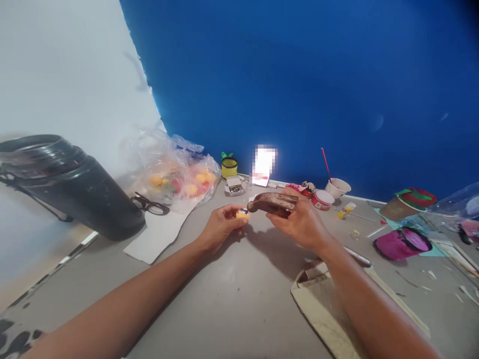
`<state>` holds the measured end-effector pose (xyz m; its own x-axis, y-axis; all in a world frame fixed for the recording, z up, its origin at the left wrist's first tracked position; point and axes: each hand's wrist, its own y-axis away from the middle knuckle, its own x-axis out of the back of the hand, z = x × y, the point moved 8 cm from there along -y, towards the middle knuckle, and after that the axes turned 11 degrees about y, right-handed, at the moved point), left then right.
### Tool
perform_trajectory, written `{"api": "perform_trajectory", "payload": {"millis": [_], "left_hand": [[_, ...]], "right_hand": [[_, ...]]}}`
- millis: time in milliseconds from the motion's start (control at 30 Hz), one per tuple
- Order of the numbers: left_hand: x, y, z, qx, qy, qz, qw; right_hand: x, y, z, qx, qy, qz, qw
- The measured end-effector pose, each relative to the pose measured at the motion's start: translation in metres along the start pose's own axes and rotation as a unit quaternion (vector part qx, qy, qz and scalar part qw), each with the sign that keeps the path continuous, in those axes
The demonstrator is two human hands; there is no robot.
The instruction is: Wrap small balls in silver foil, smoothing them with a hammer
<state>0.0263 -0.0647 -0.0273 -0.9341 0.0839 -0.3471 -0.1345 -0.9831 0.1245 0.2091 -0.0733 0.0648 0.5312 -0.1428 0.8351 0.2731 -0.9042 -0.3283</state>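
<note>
My left hand (pixel 222 225) pinches a small yellow-orange ball (pixel 243 217) with a shiny silvery patch on top, just above the table. Wrapped in my right hand (pixel 301 219) is a worn brown tool (pixel 275 201), whose exact kind I cannot make out. Its rounded end lies right beside the ball; whether the two touch is unclear. Behind my hands, an open small box (pixel 235 187) holds little shiny metal pieces. Under my right forearm rests a beige cloth pouch (pixel 318 304).
At left stand a large dark flask (pixel 75 184), glasses (pixel 150 204) and a clear plastic bag (pixel 175 172) of coloured balls. A lit phone (pixel 264 167) leans at the blue wall. Rightward are a white cup (pixel 337 188), a glue bottle (pixel 346 211), a magenta cup (pixel 402 244) and scraps.
</note>
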Motion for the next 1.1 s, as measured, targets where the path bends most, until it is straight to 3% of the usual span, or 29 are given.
{"api": "perform_trajectory", "payload": {"millis": [100, 233, 333, 467, 600, 700, 833, 967, 1100], "left_hand": [[0.002, 0.001, 0.001, -0.013, -0.020, 0.019, 1.000], [0.001, 0.001, -0.003, 0.004, 0.000, 0.015, 1.000], [0.003, 0.001, 0.004, -0.033, -0.003, 0.019, 0.999], [0.006, 0.000, 0.014, -0.085, -0.053, 0.030, 0.994], [0.009, -0.002, 0.019, -0.105, -0.086, 0.029, 0.990], [0.014, -0.005, 0.022, -0.104, -0.159, 0.027, 0.981], [0.014, -0.007, 0.031, -0.143, -0.335, 0.024, 0.931], [-0.001, -0.004, 0.024, -0.181, -0.475, -0.050, 0.859], [-0.011, 0.000, 0.010, -0.186, -0.536, -0.112, 0.816]], "right_hand": [[0.000, -0.001, -0.003, 0.004, -0.014, 0.009, 1.000], [0.004, -0.005, -0.008, 0.009, 0.051, -0.019, 0.998], [0.010, -0.008, -0.001, -0.023, 0.082, -0.038, 0.996], [-0.007, -0.006, 0.013, -0.070, 0.046, -0.160, 0.984], [-0.041, 0.006, 0.014, -0.057, 0.001, -0.315, 0.947], [-0.053, 0.014, 0.010, -0.035, 0.012, -0.375, 0.926], [-0.057, 0.018, 0.006, -0.002, 0.073, -0.398, 0.915], [-0.060, 0.019, 0.008, 0.006, 0.120, -0.397, 0.910], [-0.060, 0.017, 0.006, 0.039, 0.155, -0.363, 0.918]]}}
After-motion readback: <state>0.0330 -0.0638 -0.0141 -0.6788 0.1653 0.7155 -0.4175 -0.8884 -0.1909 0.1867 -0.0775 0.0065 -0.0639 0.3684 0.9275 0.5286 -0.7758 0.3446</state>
